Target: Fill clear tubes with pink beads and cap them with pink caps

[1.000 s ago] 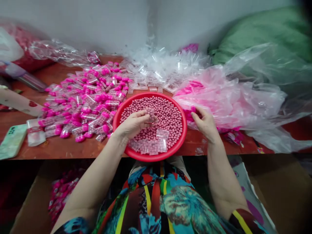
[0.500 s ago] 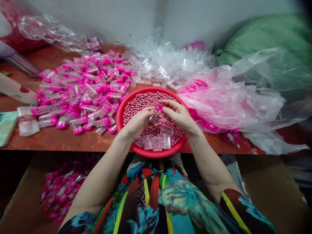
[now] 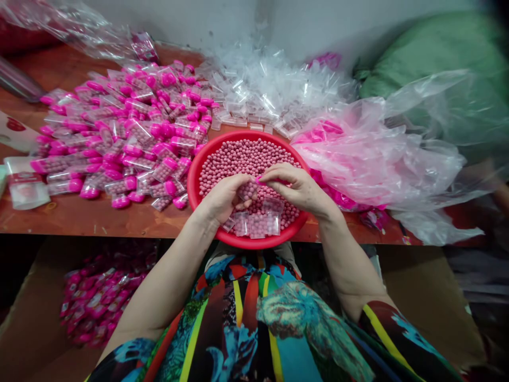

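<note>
Over a red basin (image 3: 193, 180) of small pink balls (image 3: 238, 156), my left hand (image 3: 227, 197) is closed around a clear plastic container (image 3: 248, 191) filled with the same balls. My right hand (image 3: 296, 187) pinches a bright pink cap (image 3: 257, 180) at the mouth of that container; whether it is fully seated I cannot tell. Several more clear containers (image 3: 256, 225) lie on the balls near the basin's front rim, just below my hands. The fingers partly hide both the held container and the cap.
Left of the basin is a heap of filled, pink-capped containers (image 3: 131, 132). Clear containers without caps (image 3: 274, 95) are piled behind it. At right lies a plastic bag (image 3: 369, 154) with pink caps, before a green sack (image 3: 437, 58). A box below holds pink packages (image 3: 99, 302).
My right hand has brought the pink cap down onto the container's mouth; before, the cap was held tilted above it. The view has shifted slightly.
</note>
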{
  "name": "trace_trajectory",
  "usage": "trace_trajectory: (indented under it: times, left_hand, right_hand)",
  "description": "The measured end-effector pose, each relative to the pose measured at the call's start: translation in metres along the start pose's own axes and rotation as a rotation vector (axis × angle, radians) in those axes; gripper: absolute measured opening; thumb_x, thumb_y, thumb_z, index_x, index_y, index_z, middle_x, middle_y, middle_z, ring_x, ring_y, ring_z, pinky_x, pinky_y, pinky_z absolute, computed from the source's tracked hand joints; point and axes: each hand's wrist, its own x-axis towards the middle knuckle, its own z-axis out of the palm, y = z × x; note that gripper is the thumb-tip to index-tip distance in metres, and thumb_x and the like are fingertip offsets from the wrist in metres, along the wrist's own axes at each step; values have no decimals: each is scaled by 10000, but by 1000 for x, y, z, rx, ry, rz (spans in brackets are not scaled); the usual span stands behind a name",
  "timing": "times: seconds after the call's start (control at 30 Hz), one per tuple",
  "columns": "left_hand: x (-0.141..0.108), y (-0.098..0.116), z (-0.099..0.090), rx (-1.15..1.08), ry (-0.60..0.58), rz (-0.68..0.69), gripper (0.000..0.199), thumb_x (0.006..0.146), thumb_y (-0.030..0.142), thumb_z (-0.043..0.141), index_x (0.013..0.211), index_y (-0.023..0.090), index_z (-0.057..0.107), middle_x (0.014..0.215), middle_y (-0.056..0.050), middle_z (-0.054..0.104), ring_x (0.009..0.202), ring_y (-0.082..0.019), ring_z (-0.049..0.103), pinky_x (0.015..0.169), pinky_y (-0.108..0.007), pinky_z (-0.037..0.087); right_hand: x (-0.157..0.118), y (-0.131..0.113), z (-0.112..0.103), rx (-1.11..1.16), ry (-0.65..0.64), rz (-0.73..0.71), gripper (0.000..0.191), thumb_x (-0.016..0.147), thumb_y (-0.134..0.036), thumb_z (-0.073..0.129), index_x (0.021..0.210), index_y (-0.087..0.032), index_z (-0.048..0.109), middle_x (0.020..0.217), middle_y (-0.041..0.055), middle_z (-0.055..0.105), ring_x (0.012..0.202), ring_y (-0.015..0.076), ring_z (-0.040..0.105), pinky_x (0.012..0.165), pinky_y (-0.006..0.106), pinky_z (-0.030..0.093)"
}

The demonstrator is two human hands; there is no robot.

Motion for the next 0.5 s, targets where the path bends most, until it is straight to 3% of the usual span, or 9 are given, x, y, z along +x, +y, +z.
trace_trajectory:
  times: [0.1, 0.2, 0.33, 0.5]
  left_hand:
    - [0, 0, 0, 4, 2, 10, 193, 885, 272, 593, 758, 142, 658, 646, -42, 599, 490, -102, 483, 419, -204, 268]
    - [-2, -1, 2, -34, -36, 49, 175, 910, 289, 618, 877, 134, 693, 722, -52, 641, 539, -116, 541, 443, -211, 313]
    - [-8, -2, 7, -75, -69, 132, 177, 953, 279, 663, 1032, 126, 704, 826, -54, 670, 676, -140, 624, 543, -221, 430]
    - [-8, -2, 17, -77, -29, 186, 119, 969, 212, 648, 1000, 124, 723, 828, -40, 668, 698, -129, 624, 566, -223, 470]
  right_hand:
    - [-1, 11, -7, -134, -2, -45, 176, 995, -235, 637, 1048, -274, 800, 1106, 43, 782, 1105, 230, 686, 1049, 461, 536]
    - [-1, 15, -2, -184, 163, 40, 170, 991, -255, 645, 1074, -255, 794, 1107, 63, 784, 1077, 246, 697, 1055, 489, 539]
    - [1, 2, 20, 28, 331, 177, 223, 1004, -354, 642, 1150, -242, 768, 1143, 59, 781, 1080, 218, 719, 1009, 413, 591]
    - [5, -3, 43, 131, 415, 157, 168, 1002, -326, 641, 1048, -237, 776, 1089, 58, 760, 1079, 196, 710, 1013, 377, 589]
